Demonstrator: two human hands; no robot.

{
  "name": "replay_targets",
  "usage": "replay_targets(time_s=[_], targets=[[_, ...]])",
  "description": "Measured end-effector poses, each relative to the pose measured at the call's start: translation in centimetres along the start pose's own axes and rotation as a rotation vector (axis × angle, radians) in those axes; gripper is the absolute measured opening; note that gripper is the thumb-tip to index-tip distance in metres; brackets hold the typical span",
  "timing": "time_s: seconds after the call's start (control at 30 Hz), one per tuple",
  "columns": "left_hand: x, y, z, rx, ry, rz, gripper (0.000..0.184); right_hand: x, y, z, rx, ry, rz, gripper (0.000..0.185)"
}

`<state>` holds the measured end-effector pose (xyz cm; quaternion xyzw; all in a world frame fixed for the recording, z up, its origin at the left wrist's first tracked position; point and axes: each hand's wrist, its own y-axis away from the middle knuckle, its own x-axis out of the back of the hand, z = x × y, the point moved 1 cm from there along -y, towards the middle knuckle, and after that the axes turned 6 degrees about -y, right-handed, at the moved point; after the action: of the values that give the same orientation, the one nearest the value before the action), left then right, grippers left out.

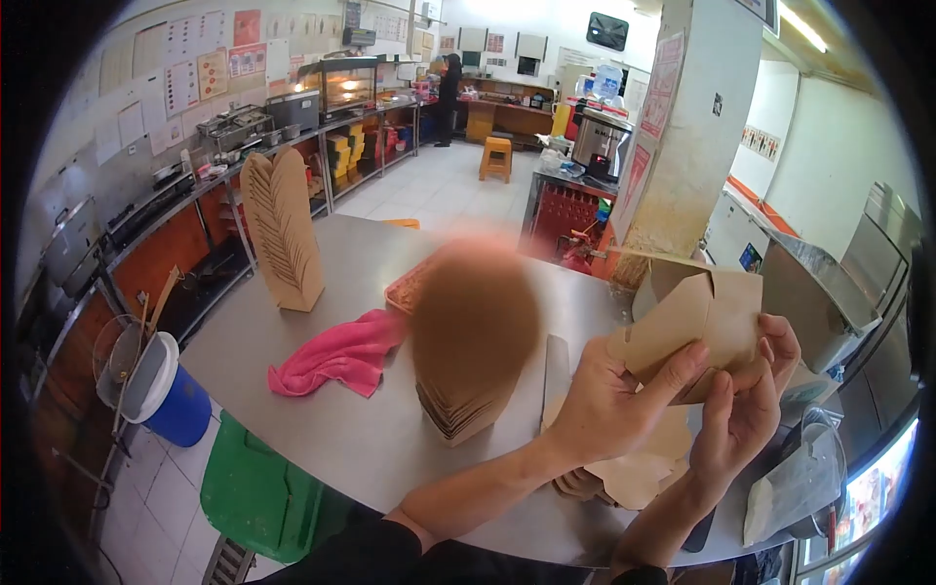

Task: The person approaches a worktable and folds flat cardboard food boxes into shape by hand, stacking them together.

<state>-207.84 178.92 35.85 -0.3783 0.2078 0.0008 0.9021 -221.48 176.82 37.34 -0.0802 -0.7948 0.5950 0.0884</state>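
Both hands are at a brown cardboard takeaway box [726, 317], raised over the right side of the metal table [361, 439]. My left hand [624, 395] grips its near left side, thumb on the panel. My right hand [746, 400] pinches its lower right edge. The box is partly folded, with flaps standing up. Beneath my hands lie flat brown box blanks [639, 473], partly hidden by my forearms. A tall nested stack of brown boxes [468, 341] stands left of my left hand, its top blurred. Another nested stack [283, 234] leans upright at the far left.
A pink cloth [336, 353] lies between the stacks, near a red-rimmed tray [402, 291] partly hidden. A blue bucket [180, 405] and green bin [258, 487] stand on the floor at left. A pillar [682, 166] rises behind the table. Far back stands a person [448, 97].
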Motion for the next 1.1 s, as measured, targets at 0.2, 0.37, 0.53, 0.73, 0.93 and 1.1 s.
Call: replay_targets(time_s=[0.2,0.37,0.53,0.73,0.93,1.1], targets=[[-0.4,0.0,-2.0,0.054,0.094,0.149,0.038,-1.0,0.4,1.0,0.001,0.0,0.061,0.013],[1.4,-1.3,-2.0,-0.079,-0.367,0.008,0.038,0.1,-0.1,0.6,-0.2,-0.111,-0.029,0.012],[4.2,-0.7,-3.1,0.189,0.186,0.052,0.039,1.0,-0.4,1.5,-0.316,-0.344,-0.278,0.011],[4.4,-1.3,-3.9,-0.08,-0.135,-0.06,0.041,0.0,-0.3,3.6,-0.442,-0.564,-0.138,0.044],[2.8,-1.5,-3.4,0.014,-0.381,-0.285,0.047,0.4,-0.2,5.9,-0.751,-0.674,-0.126,0.049],[1.9,-1.3,-4.6,0.134,-0.364,-0.267,0.041,0.9,-0.8,5.8,-0.394,-0.241,0.04,0.042]])
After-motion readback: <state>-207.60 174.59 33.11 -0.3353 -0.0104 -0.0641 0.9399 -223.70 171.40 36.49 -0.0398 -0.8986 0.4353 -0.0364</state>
